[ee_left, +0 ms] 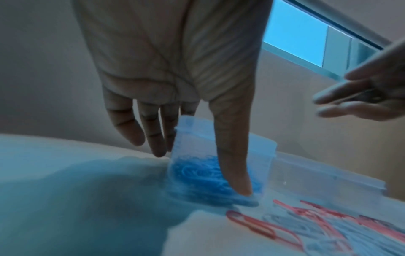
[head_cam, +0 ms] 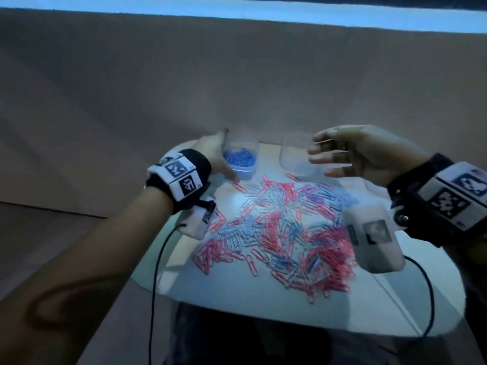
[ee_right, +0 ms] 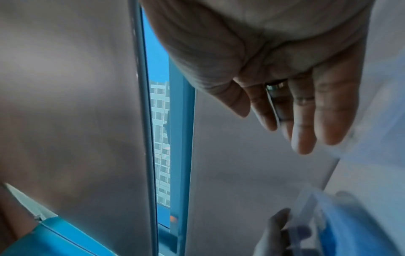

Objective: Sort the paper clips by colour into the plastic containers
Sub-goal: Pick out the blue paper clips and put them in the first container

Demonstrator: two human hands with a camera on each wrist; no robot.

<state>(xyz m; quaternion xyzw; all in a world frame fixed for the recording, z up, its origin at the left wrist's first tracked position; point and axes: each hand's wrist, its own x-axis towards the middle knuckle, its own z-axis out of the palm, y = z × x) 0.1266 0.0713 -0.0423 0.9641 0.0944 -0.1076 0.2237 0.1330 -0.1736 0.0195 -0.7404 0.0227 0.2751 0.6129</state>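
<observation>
The left hand (head_cam: 214, 156) is at the container of blue clips (head_cam: 241, 160) at the far edge of the counter (head_cam: 369, 306); the left wrist view shows the thumb laid straight down its near wall and the fingers (ee_left: 153, 136) reaching down the far side, so it cups the tub, most likely to steady it or shift it closer; whether it truly squeezes the wall cannot be told. Over to the right hand (head_cam: 366, 154); it hovers with fingers spread and straight, nothing between them, palm turned toward the clear container (head_cam: 297, 159), which looks empty or nearly so; the hand is close beside that tub but not seen touching it, and seems poised to take hold or pull it in. The two tubs stand side by side, apart, just beyond the heap; a sensible spot, since every sorted clip has only a short trip to make. And what a heap; the mixed paper clips (head_cam: 279, 233), pink, white and blue, lie loose across the middle of the counter, nearer the person than both hands, a few pink strays just by the blue tub's base; neither hand is in the pile, so by the look of it most of the sorting lies ahead.
</observation>
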